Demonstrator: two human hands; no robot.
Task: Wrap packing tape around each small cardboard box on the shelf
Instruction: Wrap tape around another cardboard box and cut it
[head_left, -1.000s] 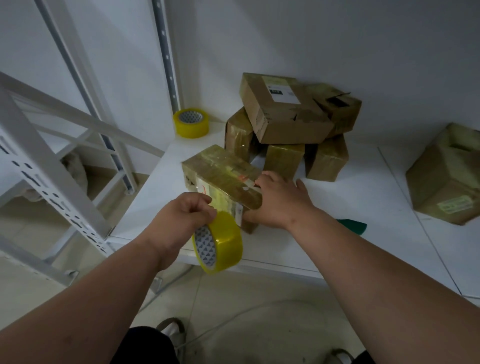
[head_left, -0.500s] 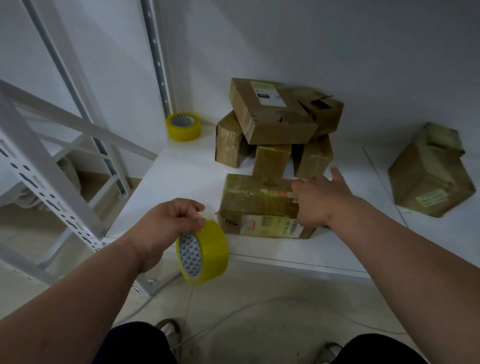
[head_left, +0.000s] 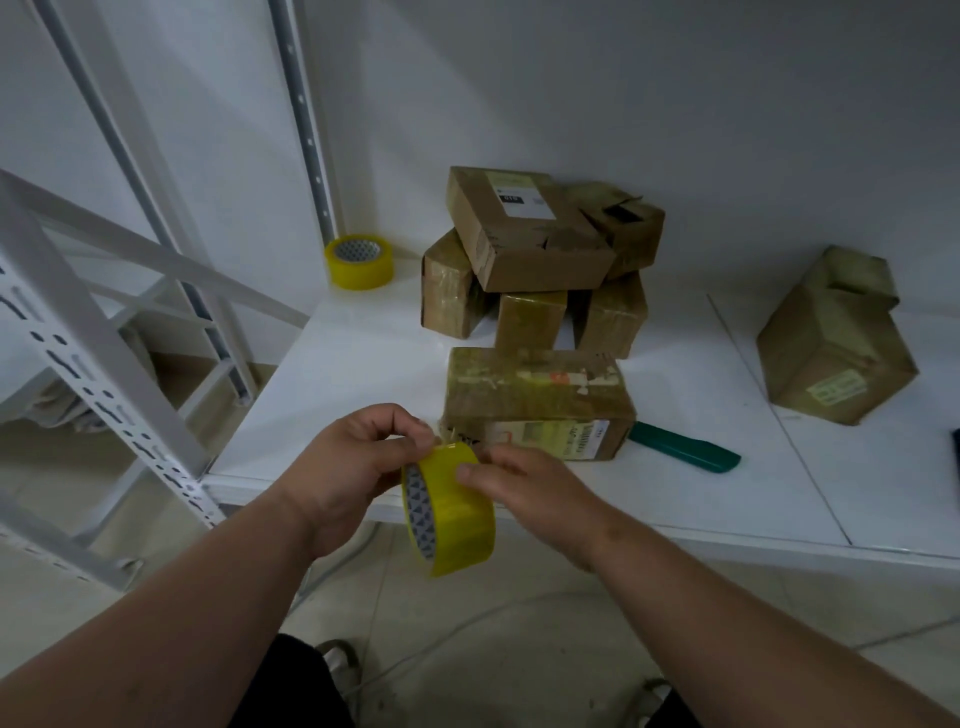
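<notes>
- Two rolls of yellow tape: one held roll (head_left: 449, 506) in front of the shelf's (head_left: 363, 364) front edge, over the floor; one spare roll (head_left: 359, 261) standing in the back left corner beside the upright post (head_left: 306, 124).
- The left hand (head_left: 358, 467) grips the held roll at its top, fingers curled; the right hand (head_left: 524, 488) pinches at the roll's outer face with its thumb (picking at the tape surface, it seems).
- Seven cardboard boxes: a taped box (head_left: 537, 402) lying flat near the front edge, just behind the hands; a pile (head_left: 535, 249) of five against the back wall; one lone box (head_left: 836, 343) well apart on the right.
- One green-handled tool (head_left: 685, 453) lies touching the taped box's right end.
- Bare shelf lies left of the taped box, and between it and the lone box.
</notes>
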